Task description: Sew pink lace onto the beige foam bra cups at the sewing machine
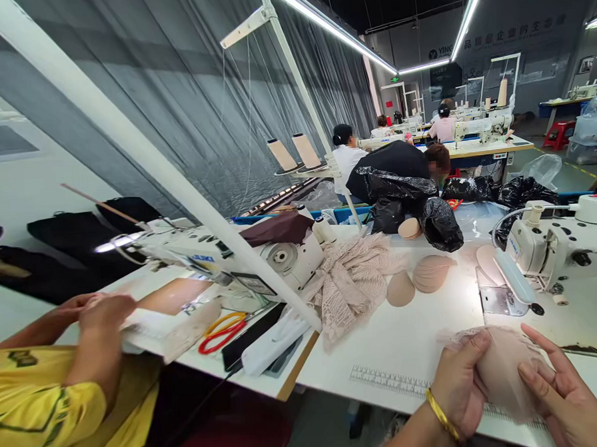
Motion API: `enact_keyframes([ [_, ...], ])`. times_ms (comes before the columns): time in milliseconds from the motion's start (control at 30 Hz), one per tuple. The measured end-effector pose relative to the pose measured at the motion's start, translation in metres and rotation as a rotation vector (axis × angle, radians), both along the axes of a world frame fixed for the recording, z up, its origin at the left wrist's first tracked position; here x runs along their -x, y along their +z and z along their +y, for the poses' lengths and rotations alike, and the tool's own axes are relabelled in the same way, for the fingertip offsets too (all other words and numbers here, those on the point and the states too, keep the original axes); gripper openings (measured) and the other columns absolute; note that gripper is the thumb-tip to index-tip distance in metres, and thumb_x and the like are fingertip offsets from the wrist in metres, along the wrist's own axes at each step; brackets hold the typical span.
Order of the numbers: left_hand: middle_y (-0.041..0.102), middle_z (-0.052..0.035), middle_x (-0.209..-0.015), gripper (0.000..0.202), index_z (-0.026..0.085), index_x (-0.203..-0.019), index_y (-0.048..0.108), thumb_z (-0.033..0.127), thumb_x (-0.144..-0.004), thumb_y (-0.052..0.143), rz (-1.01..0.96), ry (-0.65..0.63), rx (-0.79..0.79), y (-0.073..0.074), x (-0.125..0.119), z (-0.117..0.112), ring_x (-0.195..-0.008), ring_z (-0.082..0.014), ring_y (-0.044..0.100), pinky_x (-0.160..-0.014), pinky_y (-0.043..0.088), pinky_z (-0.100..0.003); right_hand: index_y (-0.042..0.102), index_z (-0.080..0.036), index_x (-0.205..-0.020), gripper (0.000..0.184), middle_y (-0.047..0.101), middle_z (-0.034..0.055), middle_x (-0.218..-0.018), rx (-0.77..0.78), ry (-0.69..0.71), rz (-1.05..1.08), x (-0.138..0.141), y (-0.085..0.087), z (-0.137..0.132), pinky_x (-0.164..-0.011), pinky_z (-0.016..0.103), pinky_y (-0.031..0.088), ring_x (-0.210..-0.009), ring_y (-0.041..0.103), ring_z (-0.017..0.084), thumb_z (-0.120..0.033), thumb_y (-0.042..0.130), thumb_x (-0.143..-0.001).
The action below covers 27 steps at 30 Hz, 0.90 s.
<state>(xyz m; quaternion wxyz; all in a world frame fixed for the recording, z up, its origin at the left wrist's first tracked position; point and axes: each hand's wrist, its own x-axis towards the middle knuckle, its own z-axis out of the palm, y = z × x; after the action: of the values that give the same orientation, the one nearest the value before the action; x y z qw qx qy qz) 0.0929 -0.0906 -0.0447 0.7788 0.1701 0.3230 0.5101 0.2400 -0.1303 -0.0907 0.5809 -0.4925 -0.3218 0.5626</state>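
Note:
My left hand [459, 382], with a gold bangle on the wrist, and my right hand [562, 390] both grip a beige padded cup covered with lace [501, 369] at the near edge of the white table [409, 341]. The left fingers curl round its left side. On its right side the right thumb and fingers pinch it. A printed ruler strip [387, 379] runs along the table edge just left of my hands.
Beige cups [428, 273] and a heap of lace fabric [351, 281] lie mid-table. A white sewing machine [554, 243] stands at right. At left a person in a yellow sleeve [42, 404] works at another machine [220, 254], with red-handled scissors [221, 334] nearby. Black bags [428, 210] sit behind.

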Motion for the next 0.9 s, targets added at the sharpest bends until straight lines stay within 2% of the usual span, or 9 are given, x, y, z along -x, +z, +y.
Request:
enact_keyframes([
  [167, 0.079, -0.0166, -0.098, 0.056, 0.009, -0.102, 0.08, 0.048, -0.065, 0.097, -0.005, 0.0, -0.027, 0.0, -0.001, 0.0, -0.097, -0.0309, 0.073, -0.094, 0.056, -0.04, 0.047, -0.031, -0.155, 0.085, 0.079, 0.0105, -0.114, 0.018, -0.024, 0.059, 0.006, 0.006, -0.001, -0.091, 0.042, 0.06, -0.104, 0.075, 0.03, -0.059, 0.081, -0.081],
  [333, 0.078, -0.017, -0.1, 0.053, 0.008, -0.097, 0.08, 0.044, -0.062, 0.099, 0.015, -0.043, -0.052, -0.001, -0.003, 0.002, -0.097, -0.0297, 0.072, -0.092, 0.055, -0.037, 0.044, -0.031, -0.156, 0.09, 0.079, 0.0107, -0.112, 0.007, 0.014, 0.061, -0.002, -0.006, 0.003, -0.086, 0.042, 0.062, -0.099, 0.076, 0.03, -0.058, 0.082, -0.079],
  [467, 0.078, -0.0147, -0.098, 0.048, 0.011, -0.095, 0.079, 0.041, -0.062, 0.098, 0.021, -0.021, -0.043, 0.005, 0.002, 0.009, -0.092, -0.0277, 0.072, -0.09, 0.055, -0.037, 0.037, -0.031, -0.16, 0.094, 0.079, 0.008, -0.106, -0.043, 0.078, -0.098, -0.006, -0.016, -0.005, -0.089, 0.039, 0.061, -0.098, 0.076, 0.027, -0.057, 0.081, -0.081],
  [533, 0.078, -0.0149, -0.099, 0.049, 0.011, -0.098, 0.079, 0.047, -0.067, 0.094, 0.048, -0.094, -0.094, 0.015, 0.012, 0.012, -0.093, -0.0278, 0.071, -0.091, 0.054, -0.037, 0.033, -0.03, -0.163, 0.093, 0.078, 0.0064, -0.103, -0.078, 0.075, -0.217, -0.009, -0.018, -0.012, -0.092, 0.036, 0.059, -0.098, 0.075, 0.025, -0.056, 0.077, -0.085],
  [567, 0.077, -0.0149, -0.099, 0.051, 0.012, -0.1, 0.08, 0.05, -0.069, 0.092, 0.075, -0.17, -0.156, 0.022, 0.019, 0.014, -0.093, -0.0283, 0.071, -0.092, 0.053, -0.038, 0.033, -0.029, -0.163, 0.091, 0.078, 0.0066, -0.105, -0.101, 0.067, -0.277, -0.013, -0.018, -0.013, -0.093, 0.036, 0.058, -0.099, 0.075, 0.024, -0.056, 0.075, -0.086],
  [633, 0.077, -0.0134, -0.098, 0.049, 0.014, -0.105, 0.08, 0.054, -0.076, 0.084, 0.2, -0.434, -0.414, 0.035, 0.033, 0.02, -0.095, -0.03, 0.071, -0.093, 0.052, -0.041, 0.039, -0.028, -0.161, 0.082, 0.077, 0.0091, -0.113, -0.193, 0.029, -0.432, -0.025, -0.015, -0.009, -0.093, 0.035, 0.058, -0.102, 0.074, 0.025, -0.054, 0.071, -0.089],
  [733, 0.075, -0.0081, -0.091, 0.017, 0.023, -0.089, 0.082, 0.037, -0.079, 0.076, 0.449, -0.841, -0.931, 0.048, 0.044, 0.038, -0.097, -0.0324, 0.07, -0.105, 0.042, -0.048, 0.064, -0.034, -0.141, 0.044, 0.077, 0.0076, -0.111, -0.536, 0.066, -0.821, -0.054, -0.001, 0.02, -0.088, 0.033, 0.057, -0.1, 0.072, 0.024, -0.043, 0.063, -0.097],
  [800, 0.076, -0.0067, -0.09, 0.008, 0.026, -0.071, 0.076, 0.02, -0.071, 0.072, 0.665, -0.915, -1.25, 0.045, 0.039, 0.056, -0.101, -0.0347, 0.069, -0.113, 0.03, -0.052, 0.073, -0.037, -0.119, 0.025, 0.077, 0.0005, -0.094, -0.845, 0.294, -1.112, -0.073, 0.011, 0.049, -0.081, 0.031, 0.053, -0.085, 0.069, 0.02, -0.029, 0.057, -0.101],
  [900, 0.078, -0.0073, -0.105, 0.018, 0.026, -0.065, 0.07, 0.009, -0.061, 0.068, 0.992, -0.881, -1.603, 0.029, 0.023, 0.087, -0.11, -0.0363, 0.067, -0.112, 0.026, -0.054, 0.073, -0.029, -0.099, 0.028, 0.075, 0.0012, -0.096, -0.911, 0.478, -1.468, -0.086, 0.023, 0.088, -0.077, 0.03, 0.049, -0.088, 0.065, 0.02, -0.016, 0.049, -0.104],
])
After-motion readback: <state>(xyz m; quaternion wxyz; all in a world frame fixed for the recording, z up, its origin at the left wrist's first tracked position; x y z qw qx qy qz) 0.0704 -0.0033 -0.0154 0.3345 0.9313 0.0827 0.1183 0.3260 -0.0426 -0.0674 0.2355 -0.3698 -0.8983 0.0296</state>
